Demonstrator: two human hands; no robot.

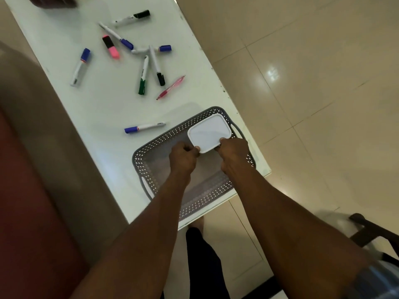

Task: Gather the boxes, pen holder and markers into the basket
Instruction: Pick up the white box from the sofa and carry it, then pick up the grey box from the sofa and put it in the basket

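A grey perforated basket sits at the near right end of the white table. Both hands hold a white lidded box over the basket's far right corner. My left hand pinches the box's near left corner. My right hand grips its near right corner. Several markers lie scattered on the table: a blue-capped one just left of the basket, a green-capped one, a black-capped one, a pink highlighter and a pink pen.
A dark object sits at the table's far end, mostly cut off. The table's right edge borders a tiled floor. A dark chair stands at lower right. A brown sofa runs along the left.
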